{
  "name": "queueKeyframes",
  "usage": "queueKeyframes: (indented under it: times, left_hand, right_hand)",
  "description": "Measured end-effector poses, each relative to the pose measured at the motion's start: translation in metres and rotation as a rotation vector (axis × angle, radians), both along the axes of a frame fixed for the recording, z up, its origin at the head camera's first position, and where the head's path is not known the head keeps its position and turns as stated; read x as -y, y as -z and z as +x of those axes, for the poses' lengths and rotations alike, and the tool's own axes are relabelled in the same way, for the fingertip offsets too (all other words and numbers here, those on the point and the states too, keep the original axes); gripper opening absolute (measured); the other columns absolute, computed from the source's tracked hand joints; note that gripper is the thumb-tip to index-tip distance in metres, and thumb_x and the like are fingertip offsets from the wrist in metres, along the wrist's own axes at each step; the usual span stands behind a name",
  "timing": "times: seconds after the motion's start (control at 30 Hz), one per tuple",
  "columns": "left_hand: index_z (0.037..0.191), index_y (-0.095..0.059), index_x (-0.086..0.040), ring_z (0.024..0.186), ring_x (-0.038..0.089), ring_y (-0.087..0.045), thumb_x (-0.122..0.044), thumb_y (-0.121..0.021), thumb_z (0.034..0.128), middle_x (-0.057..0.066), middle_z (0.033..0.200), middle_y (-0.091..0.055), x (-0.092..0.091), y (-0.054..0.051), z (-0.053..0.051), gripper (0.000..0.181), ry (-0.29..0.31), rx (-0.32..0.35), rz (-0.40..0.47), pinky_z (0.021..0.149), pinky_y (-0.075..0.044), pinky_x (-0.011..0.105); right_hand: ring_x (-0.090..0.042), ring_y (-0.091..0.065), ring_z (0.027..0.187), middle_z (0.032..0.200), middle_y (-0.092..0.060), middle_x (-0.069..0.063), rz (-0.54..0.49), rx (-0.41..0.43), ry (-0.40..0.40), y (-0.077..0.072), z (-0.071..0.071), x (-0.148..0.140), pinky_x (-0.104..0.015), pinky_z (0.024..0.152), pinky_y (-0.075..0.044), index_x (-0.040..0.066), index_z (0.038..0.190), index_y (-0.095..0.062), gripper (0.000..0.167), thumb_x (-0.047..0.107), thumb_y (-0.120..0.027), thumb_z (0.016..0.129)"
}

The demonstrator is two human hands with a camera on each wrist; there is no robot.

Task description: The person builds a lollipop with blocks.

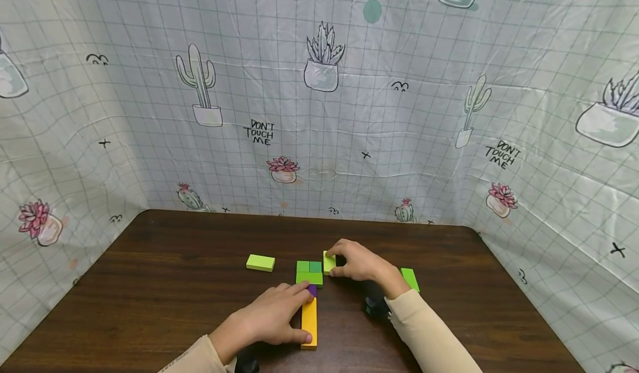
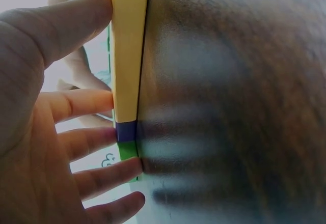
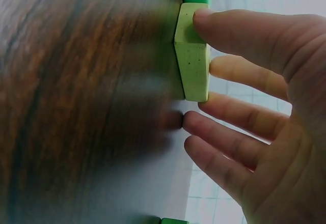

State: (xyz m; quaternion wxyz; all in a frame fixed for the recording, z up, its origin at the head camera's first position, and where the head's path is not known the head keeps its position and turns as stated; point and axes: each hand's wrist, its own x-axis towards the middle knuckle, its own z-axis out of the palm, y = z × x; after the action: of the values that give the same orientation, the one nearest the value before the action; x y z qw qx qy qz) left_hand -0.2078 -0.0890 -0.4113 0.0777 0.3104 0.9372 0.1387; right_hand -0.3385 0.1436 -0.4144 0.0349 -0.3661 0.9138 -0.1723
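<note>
A light green block (image 1: 328, 264) lies beside the green blocks, and my right hand (image 1: 358, 260) pinches it by its ends between thumb and fingers. In the right wrist view the thumb presses the near end of that light green block (image 3: 192, 68). My left hand (image 1: 277, 314) rests its thumb on the near end of a long yellow block (image 1: 309, 323). Its fingertips touch around the purple block (image 1: 312, 290), just beyond the yellow one. Several green blocks (image 1: 309, 278) sit together at the far end of this row. The left wrist view shows the fingers nearly straight along the yellow block (image 2: 127, 56).
Another light green block (image 1: 260, 262) lies left of the row. To the right, a green block (image 1: 409, 279) is partly hidden by my right forearm. A dark wooden table (image 1: 175, 284) carries everything, and a patterned curtain (image 1: 239, 73) stands behind and at both sides.
</note>
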Motion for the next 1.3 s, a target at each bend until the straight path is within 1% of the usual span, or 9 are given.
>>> queueKeyframes:
  times: [0.37,1.0,1.3]
  left_hand:
    - [0.134,-0.053,-0.018,0.129,0.029,-0.042,-0.061,-0.065,0.0807,0.007,0.150,-0.037,0.0007,-0.0004,0.0001,0.070,0.004,-0.017,0.002,0.102,-0.038,0.048]
    - [0.135,-0.052,-0.019,0.128,0.028,-0.043,-0.060,-0.066,0.0809,0.006,0.150,-0.037,0.0008,-0.0002,0.0002,0.069,0.006,-0.012,0.013,0.101,-0.039,0.047]
    - [0.137,-0.051,-0.019,0.129,0.027,-0.042,-0.055,-0.060,0.0873,0.005,0.150,-0.036,0.0019,-0.0007,0.0003,0.061,0.006,0.004,0.023,0.101,-0.038,0.049]
  right_hand:
    - [-0.019,-0.055,0.110,0.119,-0.059,-0.004,0.005,-0.002,0.012,0.0000,0.0027,0.0027,-0.037,0.095,-0.046,0.010,0.119,-0.066,0.039,0.026,-0.074,0.085]
    - [-0.018,-0.055,0.110,0.120,-0.058,-0.002,0.005,-0.003,0.006,0.0003,0.0044,0.0030,-0.038,0.095,-0.046,0.011,0.119,-0.066,0.039,0.027,-0.074,0.084]
    - [-0.019,-0.055,0.111,0.121,-0.058,-0.002,0.007,0.009,0.016,-0.0004,0.0050,0.0031,-0.038,0.095,-0.046,0.011,0.120,-0.066,0.040,0.027,-0.074,0.085]
